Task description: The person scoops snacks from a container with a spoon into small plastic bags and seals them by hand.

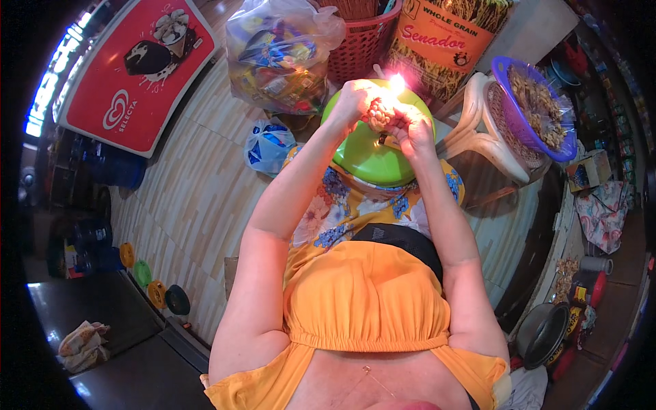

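My left hand [352,102] and my right hand [413,131] come together over a green plastic lid or basin [370,163] in front of my lap. Between their fingers is a small packet of what look like peanuts [379,115], gripped from both sides. A bright flame [397,84] burns just beyond the fingers, close to the packet's edge. Its glare washes out the fingertips, and whatever carries the flame is hard to see. Under my right hand a small dark-ended object [383,139] rests on the green surface, partly covered.
Right of me, a purple basket [530,120] of nuts in clear plastic sits on a chair [474,120]. Beyond the hands stand a bag of packaged goods [284,56], a red basket [359,51] and a rice sack [441,41]. A blue-white bag [269,143] lies left; a red-lidded freezer [143,66] stands farther left.
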The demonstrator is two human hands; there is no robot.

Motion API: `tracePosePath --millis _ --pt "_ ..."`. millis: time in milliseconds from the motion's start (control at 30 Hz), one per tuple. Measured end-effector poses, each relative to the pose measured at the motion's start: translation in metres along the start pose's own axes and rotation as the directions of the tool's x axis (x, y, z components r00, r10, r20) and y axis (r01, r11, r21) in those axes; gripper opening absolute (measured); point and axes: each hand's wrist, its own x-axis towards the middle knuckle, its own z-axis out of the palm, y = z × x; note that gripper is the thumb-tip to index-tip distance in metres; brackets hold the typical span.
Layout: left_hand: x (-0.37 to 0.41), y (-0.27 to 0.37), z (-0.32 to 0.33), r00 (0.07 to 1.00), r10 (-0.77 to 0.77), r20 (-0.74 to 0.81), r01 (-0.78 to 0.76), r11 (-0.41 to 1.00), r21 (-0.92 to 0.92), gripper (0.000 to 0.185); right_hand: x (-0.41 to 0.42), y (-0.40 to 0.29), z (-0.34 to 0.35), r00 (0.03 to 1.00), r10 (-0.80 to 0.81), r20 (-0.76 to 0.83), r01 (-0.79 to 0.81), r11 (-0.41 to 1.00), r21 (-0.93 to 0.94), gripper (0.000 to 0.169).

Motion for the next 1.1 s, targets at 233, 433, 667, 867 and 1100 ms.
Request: tracePosePath --millis 233,433,667,867,1100 --pt "0.008 -0.011 -0.001 0.987 0.154 0.054 -0.158 0.985 0.074 0.014 0.001 0.001 -0.005 1.000 0.002 0.015 -0.003 1.000 0.012 0.008" --pt "0.007 -0.012 0.001 0.995 0.092 0.046 -0.091 0.995 -0.029 0.014 -0.001 0.000 -0.007 1.000 0.012 0.010 -0.012 1.000 0.002 0.009" --pt "0.009 -0.016 0.002 1.000 0.021 0.011 -0.021 1.000 -0.012 0.013 -0.005 -0.001 -0.007 1.000 0.006 0.008 -0.006 1.000 -0.002 0.011" --pt "0.011 -0.022 0.000 0.998 0.057 0.012 -0.058 0.997 0.054 0.012 -0.005 -0.001 -0.009 1.000 0.013 0.016 -0.014 1.000 0.028 0.007" --pt "0.009 -0.022 0.003 0.999 0.030 0.019 -0.031 0.998 0.061 0.013 -0.006 0.000 -0.013 1.000 0.012 -0.003 -0.012 0.999 0.035 0.007"
